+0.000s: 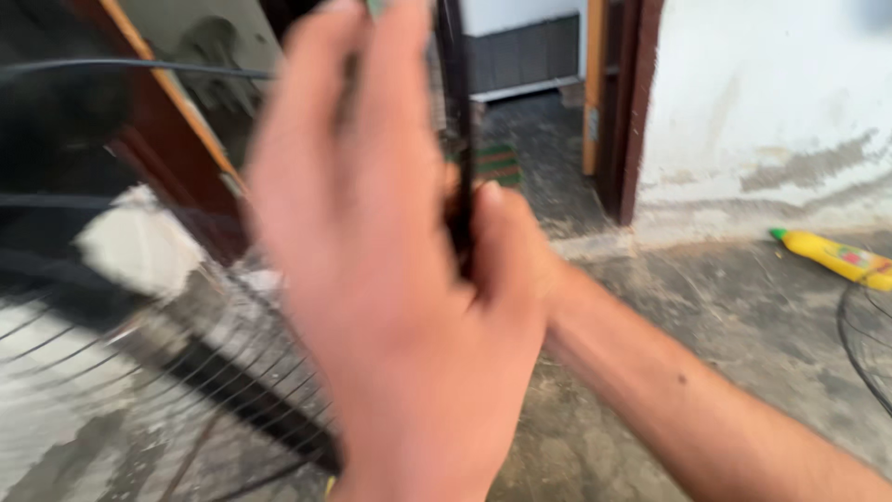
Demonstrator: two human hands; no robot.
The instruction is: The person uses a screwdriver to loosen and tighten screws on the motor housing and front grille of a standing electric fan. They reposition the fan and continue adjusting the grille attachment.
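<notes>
My left hand [390,279] fills the middle of the view, blurred, with its back toward me and its fingers pointing up. The fingers curl around a black fan grille rim [454,84] that stands upright. My right hand [511,251] reaches in from the lower right and is mostly hidden behind the left one. Only its thumb shows, pressed on the same black rim. The wire fan grille [139,372] spreads out to the lower left, over the concrete floor.
A yellow bottle with a green cap [832,255] lies on the floor at the right, by the white wall. Part of another wire grille [862,344] shows at the right edge. A brown door frame [624,112] stands behind, and a wooden board [177,130] leans at the left.
</notes>
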